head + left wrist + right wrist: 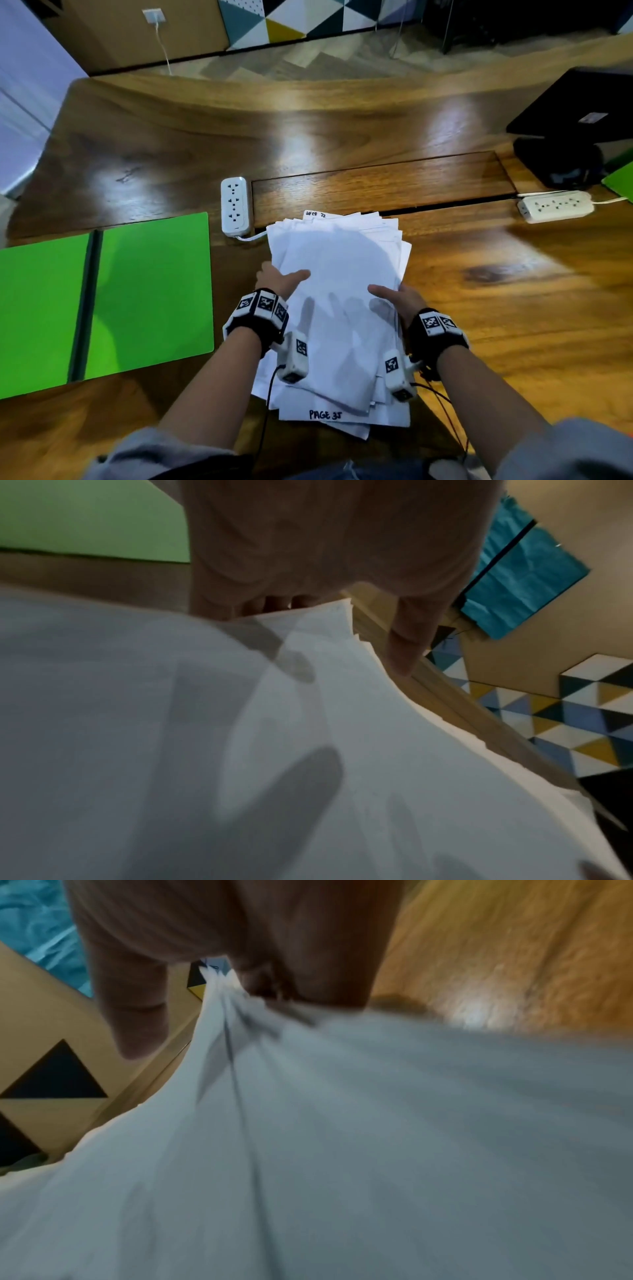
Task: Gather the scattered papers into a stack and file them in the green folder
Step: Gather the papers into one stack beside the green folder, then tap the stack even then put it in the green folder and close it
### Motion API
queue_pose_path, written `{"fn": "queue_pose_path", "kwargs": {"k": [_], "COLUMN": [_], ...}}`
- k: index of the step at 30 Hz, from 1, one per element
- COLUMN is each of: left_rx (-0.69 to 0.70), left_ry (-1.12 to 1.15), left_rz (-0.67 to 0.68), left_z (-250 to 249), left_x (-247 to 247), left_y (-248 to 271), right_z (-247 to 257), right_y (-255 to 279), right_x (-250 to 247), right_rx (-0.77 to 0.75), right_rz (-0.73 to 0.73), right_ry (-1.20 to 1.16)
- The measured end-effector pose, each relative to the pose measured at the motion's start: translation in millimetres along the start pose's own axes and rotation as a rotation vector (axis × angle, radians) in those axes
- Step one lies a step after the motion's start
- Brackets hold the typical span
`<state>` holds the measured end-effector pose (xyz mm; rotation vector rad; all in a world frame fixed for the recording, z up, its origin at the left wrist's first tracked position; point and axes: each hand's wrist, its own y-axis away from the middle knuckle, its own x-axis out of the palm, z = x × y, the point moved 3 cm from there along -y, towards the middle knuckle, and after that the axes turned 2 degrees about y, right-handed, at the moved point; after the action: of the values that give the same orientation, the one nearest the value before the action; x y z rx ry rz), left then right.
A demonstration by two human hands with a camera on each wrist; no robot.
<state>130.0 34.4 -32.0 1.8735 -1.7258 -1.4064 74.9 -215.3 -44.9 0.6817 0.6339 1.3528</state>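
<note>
A: Near the front edge of the desk, in the middle, what is that white pile?

B: That is the stack of papers. The sheets do not line up. Corners stick out at the far end and at the near end. One low sheet says "PAGE 35" in dark pen.

A: Who has it?

B: Both hands. The left hand holds the left edge. Its thumb lies on top and its fingers are under the sheets. The right hand holds the right edge the same way, thumb on top. So each grip is closed on the papers. You can see finger shadows through the top sheet.

A: Is the pile flat on the desk?

B: I cannot tell. The wrist views are blurry.

A: Where is the green folder?

B: It lies open and flat by the left edge of the desk, just beside the papers.

A: What else is there?

B: A white power strip sits just past the far left corner of the pile. A second power strip lies far to the right. A black monitor stands at the far right corner.
</note>
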Motion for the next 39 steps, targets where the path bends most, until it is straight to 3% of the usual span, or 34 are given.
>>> {"fn": "queue_pose_path", "kwargs": {"k": [3,7,11,14,16,18,21,24,30,36,39], "left_rx": [0.062,0.027,0.074,0.144,0.221,0.304,0.456,0.646,0.728,0.782,0.791], "left_ry": [0.104,0.206,0.429,0.619,0.693,0.693,0.595,0.624,0.830,0.714,0.748], "left_rz": [0.081,0.078,0.150,0.315,0.341,0.262,-0.035,-0.150,-0.091,-0.159,-0.065], "left_z": [1,48,42,29,18,2,-25,-46,-56,-42,-39], "left_x": [8,14,-6,-20,-29,-37,-43,-37,-34,-36,-37], "left_y": [-21,-79,-27,21,48,72,106,140,153,153,144], "right_z": [-3,0,20,39,53,69,86,98,105,93,97], "right_y": [-2,0,8,17,24,36,64,89,125,132,130], "right_x": [-5,-4,-2,-5,-10,-12,-13,-16,-27,-35,-38], "right_rx": [0.035,0.010,-0.090,-0.129,-0.183,-0.289,-0.444,-0.607,-0.781,-0.803,-0.807], "right_rz": [-0.017,0.013,-0.046,0.050,0.050,-0.003,-0.091,-0.141,-0.082,-0.037,-0.039], "right_ry": [-0.082,0.009,0.100,0.045,0.045,0.102,0.092,0.007,-0.118,-0.230,-0.258]}}
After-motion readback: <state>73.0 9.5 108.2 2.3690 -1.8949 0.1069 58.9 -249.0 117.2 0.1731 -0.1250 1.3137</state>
